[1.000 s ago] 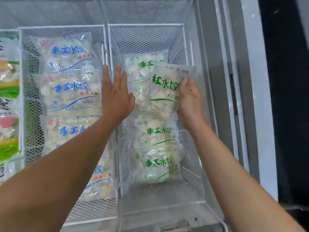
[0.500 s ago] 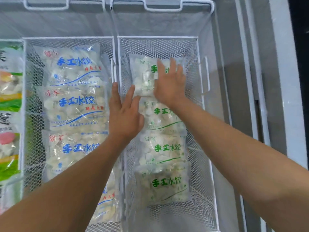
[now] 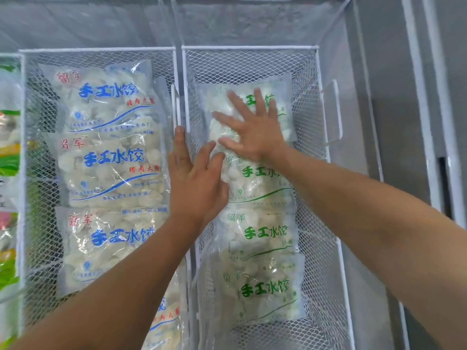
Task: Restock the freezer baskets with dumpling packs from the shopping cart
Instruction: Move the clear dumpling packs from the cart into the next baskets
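A second ago the right hand [image 3: 255, 132] was lowering a clear plastic dumpling pack with green lettering [image 3: 280, 107] into the white wire-mesh freezer basket [image 3: 313, 157]. That pack now lies flat under its spread, straight fingers, at the far end of the green-lettered row and overlapping the pack nearer the wrist. The left hand [image 3: 195, 181], fingers straight and holding nothing, has slid across from the basket divider to touch the packs just beside the right hand. This pack looks placed; the cart is out of view.
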